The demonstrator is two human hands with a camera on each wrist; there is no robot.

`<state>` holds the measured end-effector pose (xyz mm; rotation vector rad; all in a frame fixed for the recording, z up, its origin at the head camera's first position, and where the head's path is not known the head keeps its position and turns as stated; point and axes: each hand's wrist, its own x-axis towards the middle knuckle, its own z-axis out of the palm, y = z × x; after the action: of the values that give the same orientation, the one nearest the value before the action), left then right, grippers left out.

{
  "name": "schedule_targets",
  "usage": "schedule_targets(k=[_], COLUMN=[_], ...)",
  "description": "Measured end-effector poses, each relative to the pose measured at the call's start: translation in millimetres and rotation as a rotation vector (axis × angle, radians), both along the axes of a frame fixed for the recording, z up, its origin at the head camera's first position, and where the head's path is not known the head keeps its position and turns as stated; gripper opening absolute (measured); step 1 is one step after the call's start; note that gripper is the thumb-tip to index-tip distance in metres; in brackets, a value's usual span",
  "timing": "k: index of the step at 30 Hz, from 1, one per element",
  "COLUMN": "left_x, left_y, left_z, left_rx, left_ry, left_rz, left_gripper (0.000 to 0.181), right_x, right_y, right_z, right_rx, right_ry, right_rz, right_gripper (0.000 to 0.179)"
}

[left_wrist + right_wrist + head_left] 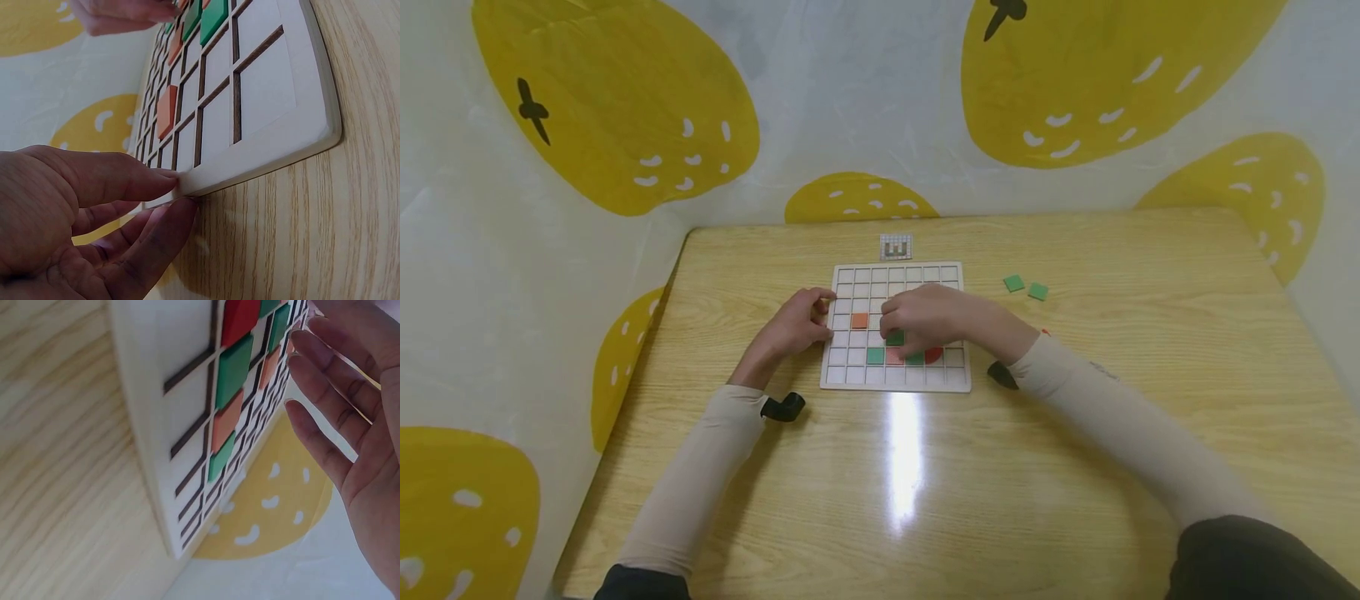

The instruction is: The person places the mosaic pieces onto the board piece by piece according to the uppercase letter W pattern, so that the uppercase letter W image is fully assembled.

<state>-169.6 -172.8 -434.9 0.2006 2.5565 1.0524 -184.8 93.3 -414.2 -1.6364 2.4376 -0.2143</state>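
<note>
In the head view, a white square grid board [850,375] lies on the table with several coloured tiles in its cells. My left hand [795,322] pinches the board's left edge between thumb and fingers, seen closely in the left wrist view. Over the middle of the board, my right hand [928,315] reaches with its fingers loosely extended; the right wrist view shows no tile among them. Below it sit green tiles [876,356], a salmon tile [895,357] and a red tile [239,322]. An orange tile [859,321] lies apart, left of the right hand.
A small pattern card [896,247] lies beyond the board. Two loose green tiles [1013,283] rest on the wooden table [820,492], right of the board. Something small and red [1046,332] is partly hidden by the right sleeve. A lemon-print cloth [850,100] hangs behind.
</note>
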Motion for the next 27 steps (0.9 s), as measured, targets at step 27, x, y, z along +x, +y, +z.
schedule_targets(k=[27], left_x=[-2.5], left_y=[0.8], left_z=[0.0], left_rx=[-0.007], left_ry=[-0.011], left_rz=[0.007], left_gripper=[0.062], right_x=[-2.3], right_y=[96], right_z=[10.3], right_rx=[0.008], right_ry=[-0.084], right_rz=[-0.184], right_gripper=[0.029])
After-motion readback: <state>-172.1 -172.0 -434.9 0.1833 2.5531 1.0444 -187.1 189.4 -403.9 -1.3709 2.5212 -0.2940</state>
